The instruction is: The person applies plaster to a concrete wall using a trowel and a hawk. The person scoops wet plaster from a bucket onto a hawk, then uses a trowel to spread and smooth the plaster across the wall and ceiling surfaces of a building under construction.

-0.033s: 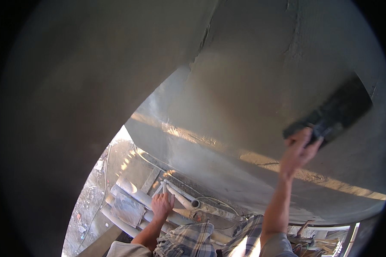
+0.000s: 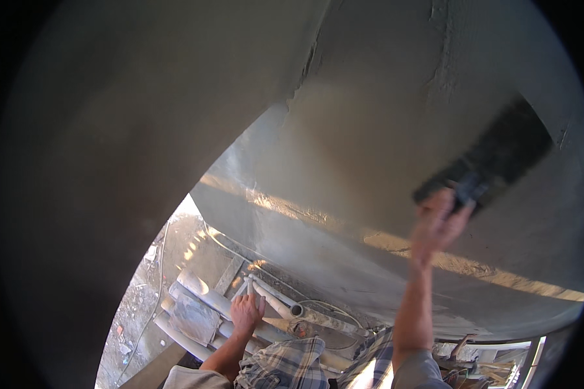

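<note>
My right hand (image 2: pixel 438 220) is closed round the handle of a long, dark plastering trowel (image 2: pixel 499 152), blurred by motion. The trowel's broad blade lies over the grey plastered wall (image 2: pixel 370 142) on the right, slanting from lower left to upper right. Low in the view, beside my plaid-clad leg, is my left hand (image 2: pixel 246 314). Its fingers are loosely spread above several pale pipes (image 2: pixel 191 282), and nothing shows in them. A white bar (image 2: pixel 250 283) lies just beyond those fingertips.
A large dark grey surface (image 2: pixel 130 129) fills the left side. Rough plaster ridges (image 2: pixel 444 58) run down the wall, and a sunlit strip (image 2: pixel 292 206) crosses it. Below are a cable (image 2: pixel 162 279), a flat stained board (image 2: pixel 194 318), rubble (image 2: pixel 133 330) and wood scraps (image 2: pixel 493 369).
My right hand and the trowel have shifted a little to the left and slightly up along the wall. My left hand stays nearly in place.
</note>
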{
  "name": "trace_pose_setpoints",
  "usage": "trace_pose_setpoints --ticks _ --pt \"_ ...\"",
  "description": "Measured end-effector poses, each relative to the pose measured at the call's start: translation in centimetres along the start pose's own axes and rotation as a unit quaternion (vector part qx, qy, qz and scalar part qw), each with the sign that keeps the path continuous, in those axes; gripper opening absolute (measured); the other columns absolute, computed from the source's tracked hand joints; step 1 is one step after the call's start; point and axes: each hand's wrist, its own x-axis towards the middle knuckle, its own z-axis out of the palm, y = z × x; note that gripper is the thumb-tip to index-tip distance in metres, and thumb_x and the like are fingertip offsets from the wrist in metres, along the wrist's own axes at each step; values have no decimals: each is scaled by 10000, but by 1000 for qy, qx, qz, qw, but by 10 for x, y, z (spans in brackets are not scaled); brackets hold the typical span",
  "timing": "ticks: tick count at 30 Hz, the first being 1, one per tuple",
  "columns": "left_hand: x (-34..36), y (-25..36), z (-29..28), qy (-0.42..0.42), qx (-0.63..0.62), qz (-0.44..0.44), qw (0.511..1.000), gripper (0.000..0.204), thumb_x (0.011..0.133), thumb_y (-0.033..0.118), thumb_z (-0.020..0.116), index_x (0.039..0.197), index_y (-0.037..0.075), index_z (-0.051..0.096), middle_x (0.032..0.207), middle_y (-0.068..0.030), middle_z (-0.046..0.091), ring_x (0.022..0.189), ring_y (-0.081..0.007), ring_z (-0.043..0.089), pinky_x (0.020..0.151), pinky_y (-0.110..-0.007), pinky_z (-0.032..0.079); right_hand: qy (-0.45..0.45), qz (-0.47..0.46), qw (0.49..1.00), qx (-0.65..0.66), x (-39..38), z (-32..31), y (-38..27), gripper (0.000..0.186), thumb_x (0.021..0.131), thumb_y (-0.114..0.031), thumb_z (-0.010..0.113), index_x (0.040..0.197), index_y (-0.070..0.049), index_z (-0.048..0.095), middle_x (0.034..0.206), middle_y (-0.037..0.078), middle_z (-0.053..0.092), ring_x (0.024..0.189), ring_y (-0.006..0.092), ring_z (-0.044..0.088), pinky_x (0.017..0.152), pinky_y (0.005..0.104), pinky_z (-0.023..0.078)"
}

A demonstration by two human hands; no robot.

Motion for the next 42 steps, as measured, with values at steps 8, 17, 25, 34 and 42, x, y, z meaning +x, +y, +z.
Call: trace_pose_setpoints --ticks 8,17,25,34,42 --pt "0 9 13 14 -30 2 999 346 893 370 693 758 62 611 725 -133 652 737 -316 620 730 -423 483 -110 47 978 169 -1 197 -17 219 1040 -155 575 1148 29 531 791 17 602 667 75 506 580 251 421" --pt "0 6 2 26 -28 -2 999 317 872 336 714 758 59 608 744 -130 652 729 -314 612 741 -420 482 -99 25 979 178 65 247 -57 162 1057 -171 535 1047 -13 501 724 24 556 605 78 478 545 284 407" --pt "1 1 -1 14 -19 -8 1000 316 885 344 698 771 60 620 755 -132 663 742 -310 625 747 -421 486 26 134 970 199 -23 162 -13 163 1060 -210 547 1092 -71 468 756 -36 492 605 41 450 505 229 367" --pt "0 6 4 18 -17 -7 1000 331 885 357 699 755 64 613 733 -133 646 739 -311 619 742 -420 484 -42 -26 992 114 63 254 -82 202 1048 -183 551 1019 0 470 669 111 582 558 174 510 550 326 437" --pt "-1 -1 -2 15 -23 -11 1000 326 894 347 692 756 63 610 733 -135 647 723 -315 619 736 -416 485 24 71 997 -12 -3 236 -41 203 1007 -170 595 1024 3 490 732 170 631 638 290 632 621 440 485"
